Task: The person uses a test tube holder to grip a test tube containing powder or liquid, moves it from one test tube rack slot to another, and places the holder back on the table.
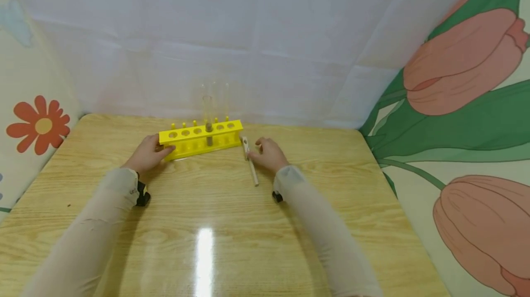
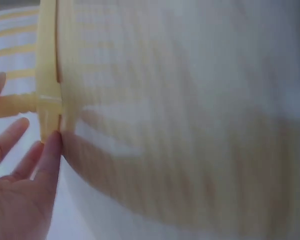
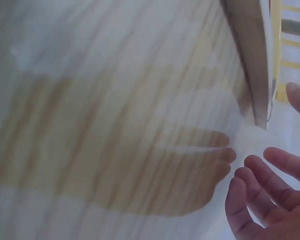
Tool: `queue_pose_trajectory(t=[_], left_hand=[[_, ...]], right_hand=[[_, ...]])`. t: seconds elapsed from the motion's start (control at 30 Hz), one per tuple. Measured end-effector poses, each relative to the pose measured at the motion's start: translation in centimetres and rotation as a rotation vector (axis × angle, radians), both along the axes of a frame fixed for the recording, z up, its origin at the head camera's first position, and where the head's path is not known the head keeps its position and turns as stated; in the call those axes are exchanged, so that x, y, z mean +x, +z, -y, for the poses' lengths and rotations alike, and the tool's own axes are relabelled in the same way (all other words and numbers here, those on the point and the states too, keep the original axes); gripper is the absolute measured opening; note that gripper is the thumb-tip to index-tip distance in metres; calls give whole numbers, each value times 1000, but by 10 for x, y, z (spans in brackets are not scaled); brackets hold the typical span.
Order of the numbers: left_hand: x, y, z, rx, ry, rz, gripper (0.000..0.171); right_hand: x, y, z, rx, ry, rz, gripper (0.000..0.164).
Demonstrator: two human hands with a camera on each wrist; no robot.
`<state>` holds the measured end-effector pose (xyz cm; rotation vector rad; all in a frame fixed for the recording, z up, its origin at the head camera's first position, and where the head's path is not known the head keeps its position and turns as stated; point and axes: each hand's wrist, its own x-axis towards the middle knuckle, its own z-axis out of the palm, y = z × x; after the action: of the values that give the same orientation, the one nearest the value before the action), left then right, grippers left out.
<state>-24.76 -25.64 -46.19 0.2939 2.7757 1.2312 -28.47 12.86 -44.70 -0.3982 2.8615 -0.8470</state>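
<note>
A yellow test tube rack (image 1: 200, 134) stands at the back of the table. A glass test tube (image 1: 208, 108) with dark material low inside rises from one of its holes. My left hand (image 1: 146, 153) is at the rack's left end, its fairly straight fingertips touching the base corner (image 2: 50, 112) in the left wrist view. Right of the rack lies a wooden test tube holder (image 1: 253, 170), its jaw end close to the rack's right end. My right hand (image 1: 269, 155) is just right of this holder, fingers loosely bent and holding nothing; the holder (image 3: 257, 65) is beyond the fingertips in the right wrist view.
More clear tubes (image 1: 226, 99) show faintly at the rack's right half. Behind the wood-grain table (image 1: 240, 214) hangs a white cloth (image 1: 186, 34). A panel with painted tulips (image 1: 468, 62) borders the right side, and a flowered panel (image 1: 43, 125) the left.
</note>
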Motion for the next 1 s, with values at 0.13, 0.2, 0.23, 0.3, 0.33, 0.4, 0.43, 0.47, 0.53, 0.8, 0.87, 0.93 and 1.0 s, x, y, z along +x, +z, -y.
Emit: queue_pose_trajectory(t=[0.13,0.2,0.23,0.3,0.33,0.4,0.43,0.47,0.53,0.8,0.87,0.93,1.0], left_hand=[[0,2,-3,-22,51,24,54],[1,3,-4,-39,76,43,55],[2,4,-5,-45,85,54,56],[3,4,-6,-39,96,75,58],[3,4,-6,-35,102,83,60],[3,3,-7,-22,105,93,62],[4,3,-7,-16,107,97,63],[4,3,-8,-11,110,96,62],[4,3,-8,-6,112,92,61],[3,-1,-6,-4,110,78,60],[3,-3,-4,13,112,80,60],[4,-4,-3,36,120,91,60],[5,-5,-2,62,123,105,63]], right_hand=[[2,-1,4,5,-3,5,53],[2,-1,5,10,-9,13,51],[3,-1,6,10,-10,17,50],[4,-2,7,8,-13,19,48],[4,-2,8,4,-14,20,47],[5,-3,10,-11,-11,15,44],[6,-3,11,-17,-8,11,42],[6,-3,12,-22,-5,7,40],[7,-3,13,-24,-1,-4,36],[8,-7,19,12,-6,-17,32],[8,-7,20,19,-10,-6,33],[9,-6,22,35,-14,-2,34],[9,-6,23,49,-18,5,35]])
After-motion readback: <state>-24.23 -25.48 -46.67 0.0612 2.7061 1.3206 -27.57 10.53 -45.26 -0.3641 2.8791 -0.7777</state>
